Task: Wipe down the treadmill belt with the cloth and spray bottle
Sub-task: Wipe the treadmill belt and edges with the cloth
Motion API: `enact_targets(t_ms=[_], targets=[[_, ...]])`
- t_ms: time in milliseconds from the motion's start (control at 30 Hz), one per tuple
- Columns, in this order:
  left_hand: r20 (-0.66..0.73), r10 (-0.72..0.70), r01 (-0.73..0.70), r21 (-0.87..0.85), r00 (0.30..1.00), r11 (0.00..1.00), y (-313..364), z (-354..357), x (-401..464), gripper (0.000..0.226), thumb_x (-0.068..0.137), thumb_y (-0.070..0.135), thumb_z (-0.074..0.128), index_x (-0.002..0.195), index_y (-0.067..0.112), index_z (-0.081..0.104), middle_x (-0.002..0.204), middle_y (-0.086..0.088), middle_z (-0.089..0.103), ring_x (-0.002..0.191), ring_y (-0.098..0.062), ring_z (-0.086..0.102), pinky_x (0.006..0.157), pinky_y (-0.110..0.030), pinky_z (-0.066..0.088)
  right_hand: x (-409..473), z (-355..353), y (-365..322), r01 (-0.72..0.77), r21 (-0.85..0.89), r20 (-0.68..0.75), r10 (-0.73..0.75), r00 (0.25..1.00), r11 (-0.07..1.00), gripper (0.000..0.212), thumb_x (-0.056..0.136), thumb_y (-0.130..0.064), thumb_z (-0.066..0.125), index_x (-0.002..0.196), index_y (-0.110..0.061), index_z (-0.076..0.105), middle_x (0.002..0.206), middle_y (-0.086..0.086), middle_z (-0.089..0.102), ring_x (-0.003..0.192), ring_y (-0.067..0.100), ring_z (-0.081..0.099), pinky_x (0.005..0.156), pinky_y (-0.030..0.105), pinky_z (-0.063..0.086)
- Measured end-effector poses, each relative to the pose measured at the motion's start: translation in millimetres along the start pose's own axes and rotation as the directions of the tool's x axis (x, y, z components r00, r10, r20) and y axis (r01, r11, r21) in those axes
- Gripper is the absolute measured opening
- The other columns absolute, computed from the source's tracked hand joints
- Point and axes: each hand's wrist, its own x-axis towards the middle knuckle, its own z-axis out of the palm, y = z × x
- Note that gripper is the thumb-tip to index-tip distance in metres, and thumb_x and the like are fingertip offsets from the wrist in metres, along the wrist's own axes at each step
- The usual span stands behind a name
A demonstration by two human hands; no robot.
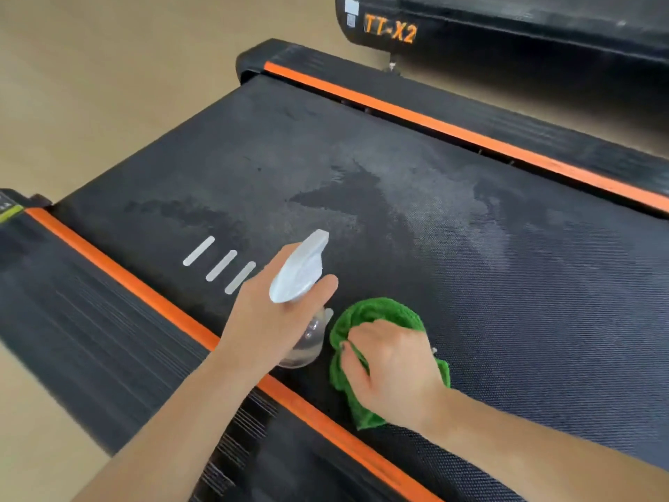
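The person leans over the treadmill belt (470,266), both bare arms reaching in from the near side. The left hand (268,313) is wrapped round the neck of a clear spray bottle (300,284), fingers curled about it with one finger lying under the pale trigger head; the nozzle points away across the belt, toward its middle. The bottle's see-through body hangs below the hand, just above the belt's near edge.

Right beside it, the right hand (391,364) clutches a bunched green cloth (376,313) — fingers closed over the wad, pressing it down onto the belt. Cloth and bottle sit near each other but apart.

The belt itself is dark and textured, with greyish, dusty-looking patches and darker streaks spread across its centre — whether those are wet or just cleaner I cannot tell. Three short white stripes (221,264) are printed on it just left of the bottle. Orange trim strips (119,277) run along both sides, bordered by black ribbed side rails (72,320). Beyond the far rail stands another black machine lettered "TT-X2" (391,30) in orange, on a tan floor (90,85).
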Motion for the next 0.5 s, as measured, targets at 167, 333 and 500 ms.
enact_targets(t_ms=[167, 333, 500], targets=[[0.082, -0.045, 0.047, -0.024, 0.996, 0.999, 3, -7, -7, 0.013, 0.091, 0.028, 0.073, 0.102, 0.035, 0.075, 0.063, 0.013, 0.060, 0.050, -0.006, 0.050, 0.057, -0.012, 0.043, 18, -16, 44, 0.186, -0.084, 0.040, -0.183, 0.982, 0.979, 0.031, 0.095, -0.031, 0.044, 0.068, -0.016, 0.046, 0.064, -0.002, 0.047, 0.059, 0.022, 0.047, 0.053, 0.032, 0.038], [0.003, -0.136, 0.136, -0.048, 0.991, 0.990, 2, -21, -21, 0.013, 0.089, 0.036, 0.075, 0.089, 0.022, 0.075, 0.079, -0.002, 0.075, 0.066, -0.011, 0.067, 0.070, -0.027, 0.048, 100, -33, 127, -0.643, -0.271, -0.207, 0.608, 0.766, 0.717, 0.037, 0.099, -0.036, 0.031, 0.080, -0.014, 0.053, 0.077, 0.008, 0.062, 0.068, 0.031, 0.051, 0.063, 0.035, 0.037], [0.009, -0.179, 0.179, -0.029, 0.984, 0.983, 5, -44, -26, 0.028, 0.087, 0.048, 0.073, 0.090, 0.021, 0.076, 0.076, -0.003, 0.076, 0.072, -0.014, 0.067, 0.073, -0.032, 0.051, 51, 0, 26, -0.450, -0.208, -0.070, 0.446, 0.892, 0.868, 0.038, 0.095, -0.038, 0.037, 0.064, -0.018, 0.046, 0.058, -0.007, 0.042, 0.057, 0.024, 0.047, 0.054, 0.031, 0.036]])
